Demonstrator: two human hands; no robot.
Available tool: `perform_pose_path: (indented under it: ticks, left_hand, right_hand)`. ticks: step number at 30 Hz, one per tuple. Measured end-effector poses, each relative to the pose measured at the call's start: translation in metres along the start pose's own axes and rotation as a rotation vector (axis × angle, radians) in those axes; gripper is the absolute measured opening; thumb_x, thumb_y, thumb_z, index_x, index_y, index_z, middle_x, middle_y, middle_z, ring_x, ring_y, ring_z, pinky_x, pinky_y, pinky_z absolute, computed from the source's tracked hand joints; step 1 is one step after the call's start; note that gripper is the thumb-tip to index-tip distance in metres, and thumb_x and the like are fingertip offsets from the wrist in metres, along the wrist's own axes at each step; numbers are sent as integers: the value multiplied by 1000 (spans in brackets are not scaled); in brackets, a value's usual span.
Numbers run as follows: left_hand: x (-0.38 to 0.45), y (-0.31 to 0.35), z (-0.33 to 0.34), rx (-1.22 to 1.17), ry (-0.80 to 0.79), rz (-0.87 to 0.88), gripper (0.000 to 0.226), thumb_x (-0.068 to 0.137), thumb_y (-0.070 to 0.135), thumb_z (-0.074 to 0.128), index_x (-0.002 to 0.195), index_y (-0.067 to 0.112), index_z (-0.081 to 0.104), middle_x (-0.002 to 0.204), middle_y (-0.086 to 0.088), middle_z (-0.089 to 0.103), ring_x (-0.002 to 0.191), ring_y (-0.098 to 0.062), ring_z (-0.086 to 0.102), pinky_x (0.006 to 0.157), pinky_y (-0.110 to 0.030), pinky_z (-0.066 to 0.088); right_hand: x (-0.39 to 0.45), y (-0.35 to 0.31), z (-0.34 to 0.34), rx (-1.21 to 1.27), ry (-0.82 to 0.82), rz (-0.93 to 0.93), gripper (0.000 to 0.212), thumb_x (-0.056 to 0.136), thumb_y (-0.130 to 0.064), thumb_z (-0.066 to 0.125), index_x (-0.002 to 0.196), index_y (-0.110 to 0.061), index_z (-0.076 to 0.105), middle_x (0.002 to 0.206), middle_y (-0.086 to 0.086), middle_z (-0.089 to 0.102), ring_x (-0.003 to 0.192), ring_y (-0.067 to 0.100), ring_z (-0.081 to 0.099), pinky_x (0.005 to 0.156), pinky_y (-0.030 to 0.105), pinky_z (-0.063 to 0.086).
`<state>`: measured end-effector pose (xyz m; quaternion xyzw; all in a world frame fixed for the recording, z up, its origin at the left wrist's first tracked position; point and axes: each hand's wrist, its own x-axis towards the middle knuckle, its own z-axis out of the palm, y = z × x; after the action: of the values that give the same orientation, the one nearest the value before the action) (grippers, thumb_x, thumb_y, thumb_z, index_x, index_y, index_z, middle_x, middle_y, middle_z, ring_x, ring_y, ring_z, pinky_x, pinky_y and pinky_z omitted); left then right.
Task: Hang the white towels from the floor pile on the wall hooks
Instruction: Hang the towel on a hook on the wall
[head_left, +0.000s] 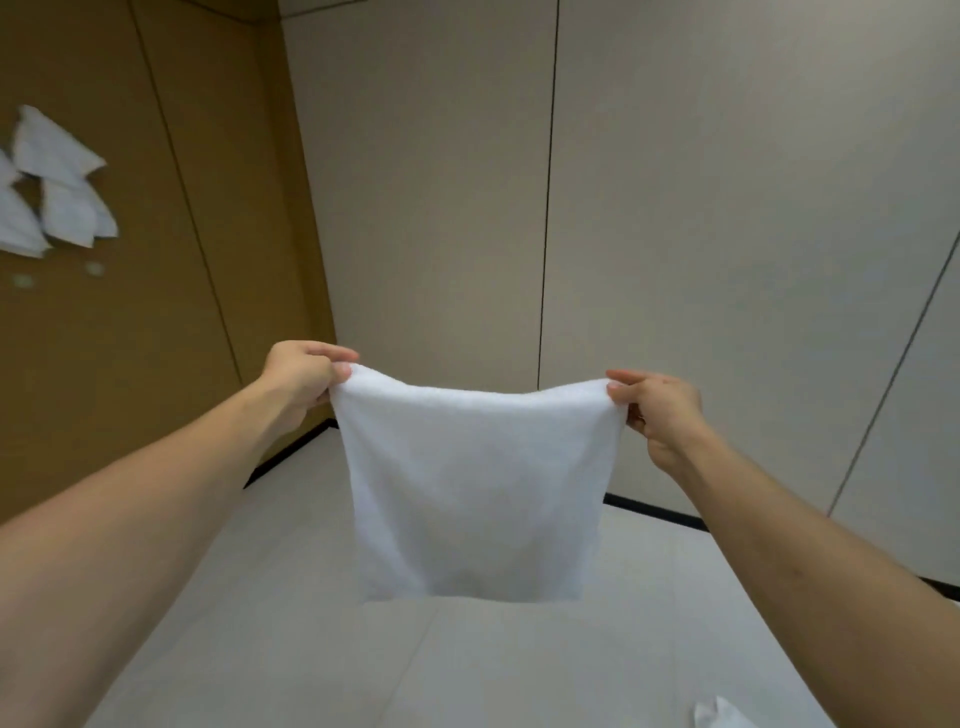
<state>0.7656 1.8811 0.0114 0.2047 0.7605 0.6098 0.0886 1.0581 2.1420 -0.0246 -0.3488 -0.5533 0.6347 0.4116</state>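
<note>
**A:** What is cut off or hard to read here?

**B:** The floor pile shows only as a white scrap at the bottom edge, at 5 o'clock from the held towel; its size cannot be told. On the brown wall at 10 o'clock, the hung towels run off the left edge of the view and cover whatever carries them. Two pale round hooks below them are blurred.

**A:** Where does the towel sit relative to the hands?

**B:** The white towel is held up in the air between both outstretched arms, in front of the room's corner. The left hand pinches its upper left corner between thumb and fingers; the right hand pinches the upper right corner the same way. The cloth hangs toward 6 o'clock from both hands, clear of the floor.

**A:** And its look?

**B:** Plain white terry, roughly square, top edge sagging slightly between the two grips, sides drawing in a little toward a straight lower hem.
</note>
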Motion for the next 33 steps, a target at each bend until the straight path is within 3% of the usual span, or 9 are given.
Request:
perform_pose_path:
  ticks: [6,11,14,16,20,22,26,29,33]
  left_hand:
    - [79,-30,-65,224,76,86,19,81,7,76,92,23,77,105,-1,67,103,-19,60,93,-35,52]
    - [158,-50,-126,388,203,159,8,78,22,82,82,25,75,97,4,66,95,-14,57,80,-29,45]
    - [209,-54,-168,445,256,187,7,79,28,80,78,26,74,91,6,66,88,-10,58,75,-27,45]
    - [242,-56,-195,450,312,204,8,81,30,78,76,26,72,88,5,66,83,-6,57,69,-24,43]
    - [297,-63,-238,460,433,185,12,83,30,76,74,26,69,86,4,64,79,-8,56,67,-26,43]
    - [321,-68,-257,452,458,184,9,85,28,73,78,25,67,87,4,64,82,-13,58,66,-27,43]
    - [367,-79,-293,332,499,201,7,88,24,66,83,20,65,90,-1,65,85,-18,59,69,-33,49]
    - [399,-87,-315,232,546,204,6,89,23,65,87,18,64,92,-2,63,85,-18,57,70,-29,47]
    - [437,-97,-346,250,625,192,4,91,19,64,89,16,64,92,-1,62,85,-17,56,72,-28,46]
  right_hand:
    - [59,16,106,-95,-142,-119,22,69,-3,84,83,-18,75,91,5,73,84,15,68,83,26,52]
    - [115,25,215,-361,-182,-299,17,64,-19,90,71,-22,75,78,-3,73,75,12,67,73,26,51]
    - [148,27,287,-395,-197,-372,15,67,-22,88,65,-21,73,68,-6,69,66,15,62,66,30,49]
    - [168,28,335,-390,-223,-411,14,72,-22,84,64,-23,72,63,-8,66,63,13,58,62,29,47]
    - [197,32,427,-367,-303,-466,14,80,-17,77,70,-18,66,80,-7,65,78,12,62,71,29,50]
    - [210,33,470,-312,-342,-470,17,81,-9,74,72,-18,63,73,-4,63,68,10,59,63,26,47]
    - [238,34,552,-338,-517,-490,20,87,-3,62,83,-21,70,82,-1,68,73,10,60,66,22,46]
    - [262,36,616,-384,-615,-503,30,86,1,57,71,-21,71,77,-5,70,73,8,61,65,22,45]
    - [286,41,704,-357,-725,-506,29,79,2,52,61,-16,67,70,3,63,74,17,56,63,28,40]
